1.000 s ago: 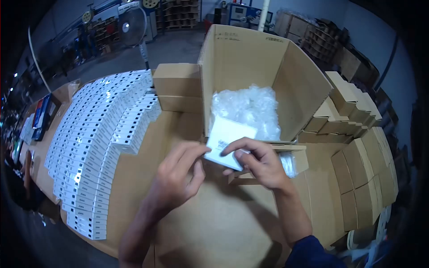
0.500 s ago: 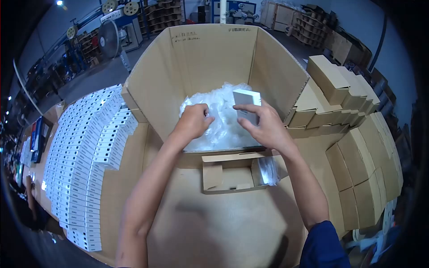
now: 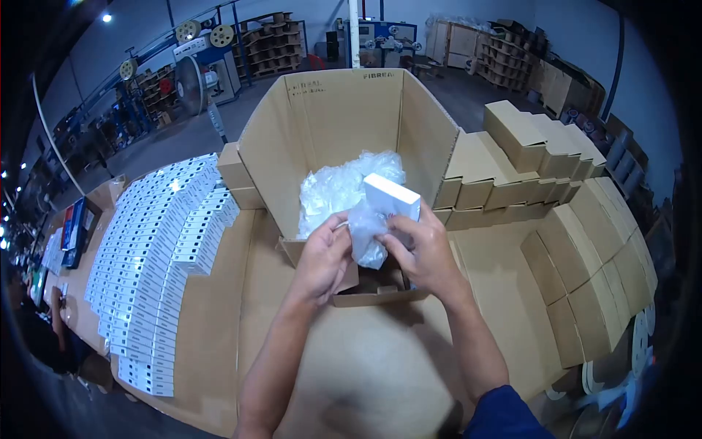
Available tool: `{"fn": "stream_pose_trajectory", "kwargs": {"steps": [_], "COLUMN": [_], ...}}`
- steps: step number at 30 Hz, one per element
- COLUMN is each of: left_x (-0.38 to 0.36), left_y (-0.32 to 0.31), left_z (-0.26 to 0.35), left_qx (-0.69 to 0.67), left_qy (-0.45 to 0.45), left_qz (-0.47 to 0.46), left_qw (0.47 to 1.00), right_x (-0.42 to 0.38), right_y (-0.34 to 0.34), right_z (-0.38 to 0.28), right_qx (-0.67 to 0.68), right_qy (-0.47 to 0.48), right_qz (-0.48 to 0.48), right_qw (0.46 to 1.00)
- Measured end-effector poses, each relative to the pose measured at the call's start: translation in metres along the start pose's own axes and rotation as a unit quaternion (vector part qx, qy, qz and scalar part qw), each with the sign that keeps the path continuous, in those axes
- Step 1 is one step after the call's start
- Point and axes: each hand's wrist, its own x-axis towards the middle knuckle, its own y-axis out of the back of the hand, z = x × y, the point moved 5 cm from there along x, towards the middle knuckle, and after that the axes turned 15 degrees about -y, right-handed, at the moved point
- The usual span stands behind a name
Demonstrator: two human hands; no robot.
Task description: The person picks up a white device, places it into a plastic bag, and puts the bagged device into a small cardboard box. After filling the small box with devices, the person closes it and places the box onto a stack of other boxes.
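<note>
My left hand (image 3: pixel 326 256) is closed on the edge of a crumpled clear plastic bag (image 3: pixel 368 233). In my right hand (image 3: pixel 424 251) is a white box (image 3: pixel 393 196), tilted, with the bag against its lower left side. Both hands are above a small open cardboard box (image 3: pixel 380 298), which they partly hide. Behind them, a large carton (image 3: pixel 351 110) holds a heap of clear plastic bags (image 3: pixel 340 183).
Stacked white boxes (image 3: pixel 146 271) stand in rows at the left. Brown cardboard boxes (image 3: pixel 585 271) are piled at the right. A fan (image 3: pixel 191 84) and machinery are at the back left. Part of another person (image 3: pixel 51 329) shows at the far left edge.
My left hand has come out of the large carton with a plastic bag. My right hand has moved lower with the white box, and the two hands are now close together. The view has shifted.
</note>
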Motion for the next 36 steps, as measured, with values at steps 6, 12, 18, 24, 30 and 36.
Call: {"fn": "stream_pose_trajectory", "kwargs": {"steps": [6,12,18,24,30,36], "left_x": [-0.072,-0.126,-0.16,-0.2,-0.229,-0.249], "left_y": [-0.023,-0.008,0.017,-0.008,-0.02,-0.01], "left_z": [-0.005,0.003,-0.012,-0.036,-0.04,-0.057], "left_qx": [0.106,0.05,0.144,0.096,0.159,0.145], "left_qy": [-0.159,-0.219,-0.276,-0.169,-0.097,-0.077], "left_qz": [-0.006,0.168,0.214,0.111,0.095,0.103], "left_qw": [0.982,0.96,0.926,0.975,0.978,0.981], "right_x": [-0.074,-0.143,-0.213,-0.261,-0.251,-0.241], "right_y": [0.016,0.013,-0.007,-0.025,-0.018,-0.011], "right_z": [-0.027,-0.003,0.0,0.022,0.015,0.017], "right_qx": [0.001,0.072,0.132,0.232,0.24,0.345], "right_qy": [-0.064,-0.174,-0.223,-0.277,-0.288,-0.35], "right_qz": [0.032,0.056,-0.007,0.057,-0.027,0.009], "right_qw": [0.997,0.981,0.966,0.931,0.927,0.871]}}
